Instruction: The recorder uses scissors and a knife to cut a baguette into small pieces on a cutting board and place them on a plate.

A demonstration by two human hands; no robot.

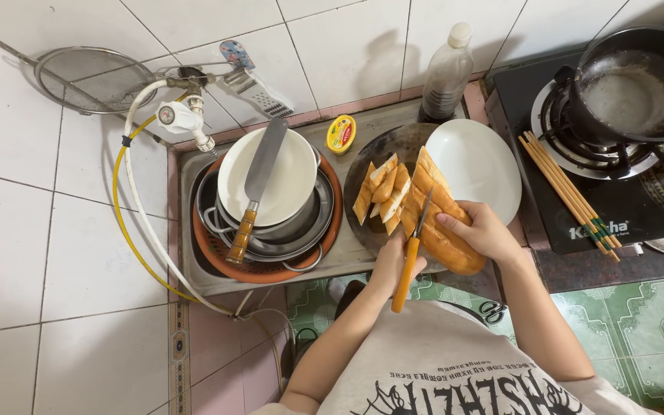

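1. Left hand [393, 265] is clenched around the orange handle of a small knife [412, 253]. The handle sticks out of the fist toward the near side and the blade points far, into the bread.
2. Right hand [482, 230] is wrapped over the baguette loaf [441, 223] and grasps its near half. Fingers curl over the top and the thumb side faces the blade.
3. The loaf lies diagonally on the dark round cutting board [393, 146], far end up-left, near end overhanging the board edge on the near-right.
4. The blade sits along the loaf's left flank, just left of the right hand's fingertips. Metal touches crust. Whether it has gone into the crust, can't tell.
5. Cut bread strips [382, 192] are piled on the board just left of the loaf, touching it at the far end.
6. White plate [486, 165] is just right of the board, with the loaf's far end overlapping its left rim.
7. Left of the board: stacked bowls and pans in an orange basin [267, 270], with a cleaver [259, 184] resting across the top white bowl.
8. Far side: small yellow-lidded jar [340, 133] and clear bottle [447, 73] against the tiled wall.
9. Right: gas stove [601, 215] with a black pan [635, 84] on the burner and chopsticks [570, 194] lying on the stove top.
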